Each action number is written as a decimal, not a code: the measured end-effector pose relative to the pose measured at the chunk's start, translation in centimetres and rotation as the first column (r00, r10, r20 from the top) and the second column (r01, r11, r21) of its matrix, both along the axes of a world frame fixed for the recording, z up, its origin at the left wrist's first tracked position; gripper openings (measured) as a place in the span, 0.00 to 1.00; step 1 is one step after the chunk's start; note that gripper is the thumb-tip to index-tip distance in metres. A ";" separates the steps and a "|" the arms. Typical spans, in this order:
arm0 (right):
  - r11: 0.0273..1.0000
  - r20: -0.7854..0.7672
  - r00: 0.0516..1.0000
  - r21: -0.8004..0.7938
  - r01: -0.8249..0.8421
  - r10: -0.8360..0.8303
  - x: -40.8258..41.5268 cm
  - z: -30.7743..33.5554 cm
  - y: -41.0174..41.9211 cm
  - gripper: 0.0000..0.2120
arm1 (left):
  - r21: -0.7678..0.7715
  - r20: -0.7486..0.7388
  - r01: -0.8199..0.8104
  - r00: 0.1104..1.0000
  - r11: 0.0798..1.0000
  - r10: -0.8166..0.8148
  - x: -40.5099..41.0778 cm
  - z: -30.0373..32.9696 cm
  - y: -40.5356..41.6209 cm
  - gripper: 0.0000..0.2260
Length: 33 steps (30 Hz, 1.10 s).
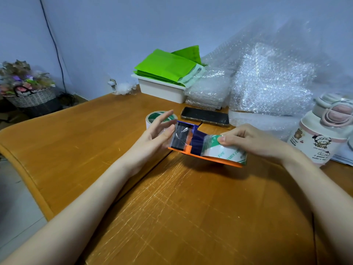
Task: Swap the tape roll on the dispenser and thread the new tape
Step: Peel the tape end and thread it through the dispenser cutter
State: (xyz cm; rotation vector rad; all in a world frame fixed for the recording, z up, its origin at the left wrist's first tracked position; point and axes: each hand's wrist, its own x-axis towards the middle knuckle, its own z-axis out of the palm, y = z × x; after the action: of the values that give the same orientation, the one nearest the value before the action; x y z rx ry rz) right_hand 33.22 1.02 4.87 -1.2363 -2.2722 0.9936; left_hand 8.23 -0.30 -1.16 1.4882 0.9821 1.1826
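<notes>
An orange and blue tape dispenser (193, 150) is held just above the wooden table (95, 150). A clear tape roll with green print (227, 153) sits in it, and my right hand (246, 140) grips that roll from above. Clear tape runs from the roll over the black roller (180, 138) at the dispenser's left end. My left hand (156, 134) is at that end with fingers straight, its thumb pressing the tape on the roller. A second tape roll (155, 118) lies flat on the table behind my left hand, partly hidden by it.
A black phone (205, 116) lies behind the dispenser. A white box with green bags (162, 88), bubble wrap (267, 83) and a white and pink bottle (321, 134) stand at the back and right. A flower basket (28, 92) sits on the floor at left.
</notes>
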 end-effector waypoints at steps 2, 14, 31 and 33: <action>1.000 0.037 0.999 -0.029 -0.005 0.006 -0.2 0.2 -0.2 0.17 | -0.022 0.057 0.060 0.997 0.998 -0.059 0.0 0.0 -0.2 0.19; 0.995 0.288 0.955 0.088 0.049 -0.073 -1.6 1.3 -1.3 0.15 | 0.116 -0.044 0.062 0.997 0.991 -0.057 0.7 0.5 -1.4 0.14; 0.844 0.099 0.952 0.496 0.204 -0.288 -3.0 -1.6 -0.4 0.27 | 0.216 -0.043 -0.170 0.982 0.962 0.183 -0.3 0.2 -0.8 0.10; 0.839 0.091 0.955 0.506 0.199 -0.282 -3.0 -1.8 -0.4 0.29 | 0.236 -0.070 -0.198 0.973 0.951 0.220 -0.1 0.1 -0.8 0.16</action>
State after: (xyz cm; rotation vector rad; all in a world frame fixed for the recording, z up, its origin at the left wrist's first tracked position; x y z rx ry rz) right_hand 30.19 0.66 3.09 -1.3556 -2.2121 0.1974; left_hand 8.10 -1.06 -1.04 1.6642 1.1215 1.4258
